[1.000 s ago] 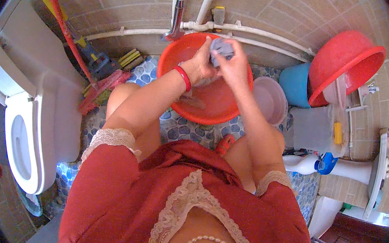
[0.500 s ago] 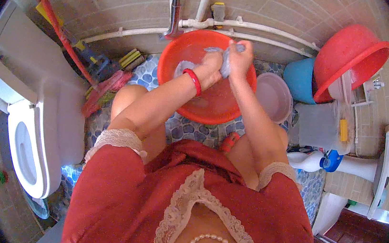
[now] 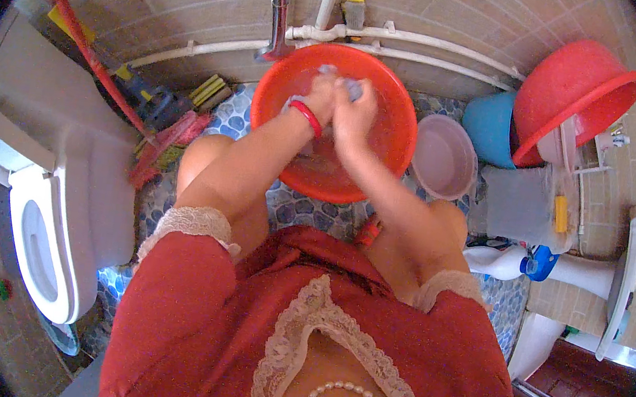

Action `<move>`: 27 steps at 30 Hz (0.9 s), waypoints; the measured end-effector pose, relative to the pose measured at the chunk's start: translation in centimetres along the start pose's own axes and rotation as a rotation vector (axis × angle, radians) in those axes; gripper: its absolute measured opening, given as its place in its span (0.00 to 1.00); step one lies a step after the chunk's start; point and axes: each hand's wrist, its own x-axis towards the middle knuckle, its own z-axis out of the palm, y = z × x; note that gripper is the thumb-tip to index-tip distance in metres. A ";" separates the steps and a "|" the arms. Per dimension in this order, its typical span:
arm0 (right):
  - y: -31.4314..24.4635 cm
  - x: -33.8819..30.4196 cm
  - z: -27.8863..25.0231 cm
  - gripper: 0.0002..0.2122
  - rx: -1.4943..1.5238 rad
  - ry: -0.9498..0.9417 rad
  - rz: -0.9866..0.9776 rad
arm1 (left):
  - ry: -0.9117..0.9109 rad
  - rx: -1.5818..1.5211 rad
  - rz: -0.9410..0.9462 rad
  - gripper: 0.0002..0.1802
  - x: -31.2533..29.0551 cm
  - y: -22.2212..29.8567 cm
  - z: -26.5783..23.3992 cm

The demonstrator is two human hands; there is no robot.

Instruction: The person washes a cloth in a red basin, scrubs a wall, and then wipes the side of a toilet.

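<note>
Crumpled soft grey-blue cloth [image 3: 354,90] bunched between hands, over wide round orange-red plastic basin [image 3: 394,125]. Left hand [image 3: 323,97] and right hand [image 3: 356,113] together, fingers curled closed around cloth; finger detail blurred, most of cloth hidden. Inside basin: cloudy liquid [image 3: 337,171], paler shapes hard to make out. Beside: round pale-pink plastic basin [image 3: 446,158]. Smooth red plastic tub [image 3: 561,93], tilted, partly hides blue bucket [image 3: 488,128].

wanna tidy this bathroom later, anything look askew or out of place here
Yes: the large round red plastic basin at right looks askew, tilted beside the blue plastic bucket, whereas the round pale pink plastic basin sits level.
</note>
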 end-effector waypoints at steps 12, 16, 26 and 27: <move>-0.8 -1.0 1.3 0.09 -0.019 0.044 -0.114 | 0.147 -0.272 -0.226 0.18 0.7 -0.9 -0.9; -1.0 2.5 0.3 0.10 -0.091 0.080 -0.012 | 0.229 -0.764 -0.139 0.18 -0.3 0.9 1.8; 0.3 0.9 1.0 0.09 0.010 0.029 -0.120 | 0.176 0.864 0.252 0.17 3.6 -4.4 -0.6; 0.0 2.8 0.2 0.07 -0.156 0.090 0.022 | 0.163 0.763 0.248 0.17 1.7 -1.7 1.0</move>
